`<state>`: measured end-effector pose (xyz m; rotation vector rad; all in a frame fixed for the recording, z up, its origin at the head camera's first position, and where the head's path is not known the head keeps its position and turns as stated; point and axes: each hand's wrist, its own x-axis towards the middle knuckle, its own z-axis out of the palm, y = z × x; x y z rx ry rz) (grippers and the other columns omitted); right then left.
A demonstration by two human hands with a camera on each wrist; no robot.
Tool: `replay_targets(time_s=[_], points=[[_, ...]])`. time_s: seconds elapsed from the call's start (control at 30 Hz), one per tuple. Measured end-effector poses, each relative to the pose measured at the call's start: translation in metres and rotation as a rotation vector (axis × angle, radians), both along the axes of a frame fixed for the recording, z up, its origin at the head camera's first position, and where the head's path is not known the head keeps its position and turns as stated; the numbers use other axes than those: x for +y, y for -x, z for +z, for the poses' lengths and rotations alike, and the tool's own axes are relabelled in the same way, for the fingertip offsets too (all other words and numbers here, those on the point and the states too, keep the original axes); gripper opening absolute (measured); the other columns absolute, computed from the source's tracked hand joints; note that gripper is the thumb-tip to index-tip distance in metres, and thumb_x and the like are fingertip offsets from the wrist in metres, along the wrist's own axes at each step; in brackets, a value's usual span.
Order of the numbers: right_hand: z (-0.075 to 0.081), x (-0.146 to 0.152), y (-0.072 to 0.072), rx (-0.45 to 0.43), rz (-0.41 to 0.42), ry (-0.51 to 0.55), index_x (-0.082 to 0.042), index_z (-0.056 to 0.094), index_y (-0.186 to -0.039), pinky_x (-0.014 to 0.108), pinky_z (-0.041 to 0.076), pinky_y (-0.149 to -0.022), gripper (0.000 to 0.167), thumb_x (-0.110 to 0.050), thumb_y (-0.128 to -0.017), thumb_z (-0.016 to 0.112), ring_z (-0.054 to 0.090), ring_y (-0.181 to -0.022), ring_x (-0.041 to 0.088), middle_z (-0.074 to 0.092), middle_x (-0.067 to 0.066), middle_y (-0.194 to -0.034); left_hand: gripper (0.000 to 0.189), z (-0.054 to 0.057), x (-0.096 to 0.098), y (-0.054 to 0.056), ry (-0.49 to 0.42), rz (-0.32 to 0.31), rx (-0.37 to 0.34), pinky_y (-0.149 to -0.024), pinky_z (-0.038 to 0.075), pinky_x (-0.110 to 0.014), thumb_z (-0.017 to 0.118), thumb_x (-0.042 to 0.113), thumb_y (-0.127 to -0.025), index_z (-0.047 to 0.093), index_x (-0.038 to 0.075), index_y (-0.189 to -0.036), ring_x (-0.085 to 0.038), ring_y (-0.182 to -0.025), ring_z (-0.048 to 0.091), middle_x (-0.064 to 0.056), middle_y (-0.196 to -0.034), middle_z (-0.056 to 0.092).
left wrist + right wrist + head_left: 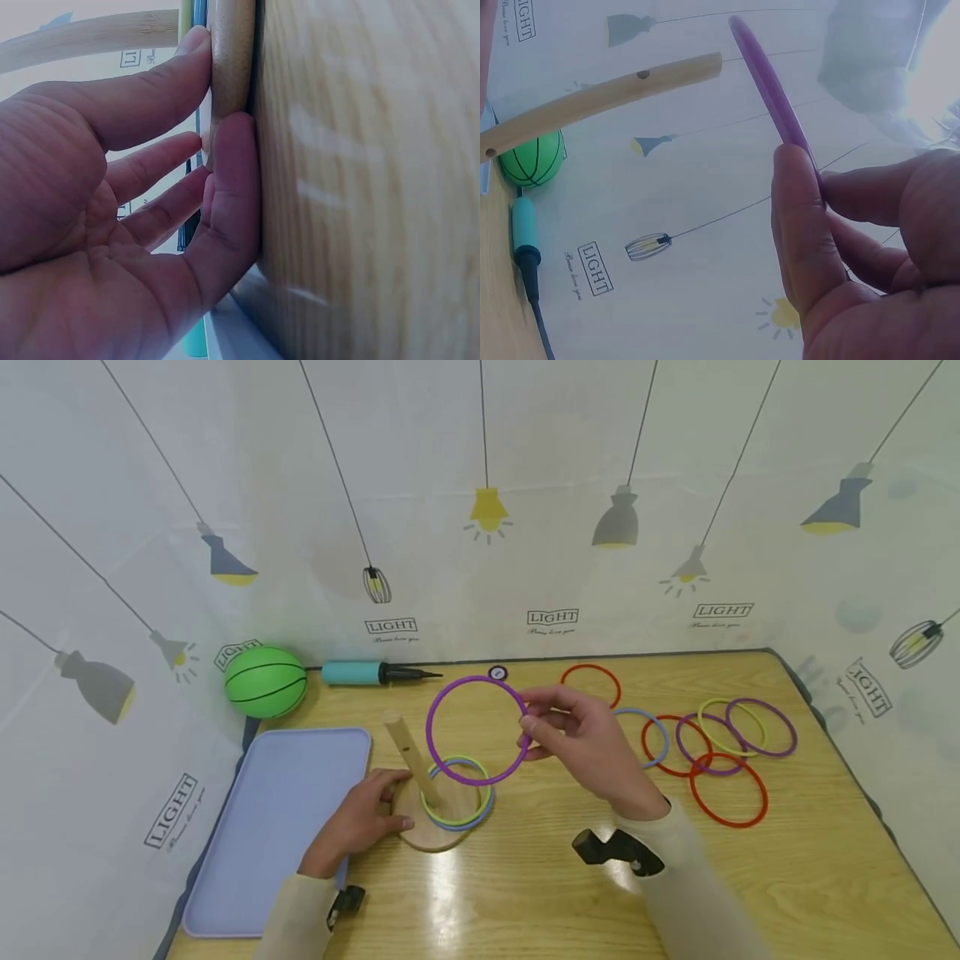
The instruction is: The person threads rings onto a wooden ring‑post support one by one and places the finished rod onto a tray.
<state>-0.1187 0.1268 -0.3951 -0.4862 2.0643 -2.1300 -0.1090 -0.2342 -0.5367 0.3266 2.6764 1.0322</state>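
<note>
Purple ring [772,96]: raised at 1 o'clock of the wooden base [435,840], apart from the post; not yet around it.
Right hand [588,743]: pinches that ring between thumb and fingers.
Left hand [363,814]: grips the base's rim at 9 o'clock.
Wooden post [409,758]: two rings around its foot, one yellow-green [450,823], one blue [489,807].
Loose rings [732,824]: seven on the table [540,893], between 2 and 3 o'clock of the base; three red, two purple, one blue, one yellow.
Ring tally: judged early; two on, one in hand, seven off.
Lavender tray [270,810]: 9 o'clock of the base; loose rings lie outside it.
</note>
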Motion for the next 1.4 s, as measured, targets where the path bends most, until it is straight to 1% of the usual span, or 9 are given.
replay_targets(time_s=[0.27,0.43,0.63,0.83,0.97,1.13,1.23,1.37,1.4], points=[[0.0,-0.035,0.014,-0.026,0.044,0.096,0.005,0.064,-0.134,0.042,0.065,-0.075,0.031,-0.003,-0.103,0.066,0.075,-0.084,0.013,0.063,0.007,-0.102,0.07,-0.001,0.0,-0.001,-0.002,-0.01,0.022,-0.097,0.053,-0.045,0.089,0.017,-0.086,0.058,0.008,-0.149,-0.028,-0.112,0.065,-0.016,-0.14,0.062],[-0.008,-0.052,0.023,-0.038,0.069,0.089,0.005,0.064,-0.133,0.039,0.065,-0.075,0.03,-0.003,-0.103,0.065,0.075,-0.084,0.013,0.062,0.008,-0.101,0.071,-0.001,0.0,0.0,0.001,-0.02,0.033,-0.097,0.054,-0.047,0.089,0.017,-0.086,0.058,0.008,-0.149,-0.029,-0.112,0.065,-0.016,-0.14,0.062],[-0.011,-0.064,0.026,-0.076,0.083,0.092,0.006,0.063,-0.133,0.038,0.065,-0.075,0.03,-0.002,-0.103,0.064,0.074,-0.083,0.013,0.061,0.009,-0.101,0.072,-0.003,-0.001,0.0,-0.006,-0.023,0.038,-0.099,0.055,-0.05,0.089,0.02,-0.086,0.058,0.01,-0.15,-0.032,-0.113,0.067,-0.017,-0.142,0.061],[-0.012,-0.076,0.028,-0.084,0.103,0.09,0.004,0.065,-0.133,0.044,0.065,-0.076,0.031,-0.005,-0.103,0.066,0.074,-0.084,0.013,0.062,0.008,-0.1,0.075,-0.004,-0.002,0.0,-0.035,-0.01,0.041,-0.1,0.055,-0.051,0.09,0.017,-0.085,0.057,0.01,-0.152,-0.035,-0.115,0.069,-0.018,-0.149,0.058],[-0.024,-0.08,0.028,-0.113,0.101,0.039,0.003,0.066,-0.131,0.049,0.064,-0.077,0.03,-0.003,-0.102,0.067,0.074,-0.083,0.014,0.062,0.009,-0.099,0.071,-0.006,-0.002,-0.001,-0.048,-0.013,0.033,-0.101,0.055,-0.052,0.09,0.02,-0.085,0.06,0.011,-0.149,-0.034,-0.116,0.069,-0.019,-0.15,0.057],[-0.048,-0.08,0.03,-0.147,0.089,-0.036,0.003,0.067,-0.131,0.052,0.064,-0.079,0.029,-0.004,-0.102,0.067,0.074,-0.084,0.015,0.063,0.012,-0.101,0.069,-0.007,-0.003,-0.002,-0.045,-0.01,0.038,-0.103,0.054,-0.054,0.09,0.019,-0.085,0.061,0.011,-0.147,-0.034,-0.115,0.069,-0.017,-0.147,0.059],[-0.064,-0.077,0.031,-0.177,0.085,-0.046,0.004,0.066,-0.131,0.054,0.064,-0.08,0.03,-0.003,-0.102,0.067,0.075,-0.089,0.025,0.063,0.013,-0.101,0.07,-0.007,-0.003,-0.002,-0.049,-0.01,0.034,-0.103,0.054,-0.053,0.089,0.018,-0.085,0.06,0.01,-0.149,-0.034,-0.115,0.07,-0.017,-0.146,0.06],[-0.082,-0.072,0.031,-0.233,0.08,-0.057,0.002,0.067,-0.131,0.056,0.063,-0.082,0.029,-0.005,-0.103,0.067,0.074,-0.089,0.026,0.063,0.013,-0.103,0.071,-0.006,-0.002,-0.002,-0.054,-0.016,0.036,-0.101,0.054,-0.051,0.089,0.017,-0.086,0.059,0.01,-0.15,-0.031,-0.113,0.07,-0.017,-0.144,0.06],[-0.086,-0.071,0.03,-0.245,0.082,-0.063,0.001,0.067,-0.131,0.055,0.063,-0.082,0.029,-0.006,-0.103,0.067,0.074,-0.089,0.024,0.063,0.013,-0.104,0.071,-0.005,-0.002,-0.002,-0.055,-0.013,0.038,-0.1,0.055,-0.051,0.089,0.017,-0.085,0.06,0.01,-0.149,-0.031,-0.112,0.07,-0.016,-0.143,0.061]])
